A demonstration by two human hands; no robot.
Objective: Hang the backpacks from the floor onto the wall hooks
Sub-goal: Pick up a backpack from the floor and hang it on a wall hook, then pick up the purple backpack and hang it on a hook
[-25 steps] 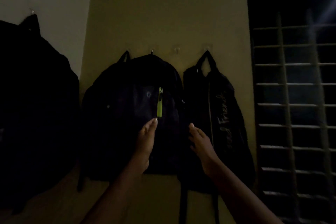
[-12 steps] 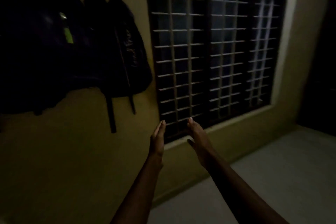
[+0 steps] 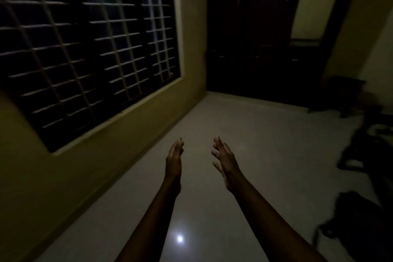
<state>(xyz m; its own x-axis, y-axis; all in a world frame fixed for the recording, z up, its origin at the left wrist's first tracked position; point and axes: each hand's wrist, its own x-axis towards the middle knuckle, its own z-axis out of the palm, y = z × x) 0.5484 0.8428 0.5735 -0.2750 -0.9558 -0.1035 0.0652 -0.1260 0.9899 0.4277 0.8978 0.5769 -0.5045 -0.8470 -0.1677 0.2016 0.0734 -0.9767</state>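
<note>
The room is dim. My left hand and my right hand are stretched out in front of me over the pale floor, palms facing each other, fingers straight, both empty. Dark backpacks lie on the floor along the right side: one near the lower right edge, another with loose straps further up, and a third dark shape near the far wall. The hooks and the hung backpacks are out of view.
A large barred window fills the wall on the left. A dark wardrobe or door stands at the far end. The glossy floor shows a small light reflection near me.
My view has swung right, away from the hung backpacks, past the window, toward the floor and far corner. Both hands came off the hung bags and stay empty in front of me.
</note>
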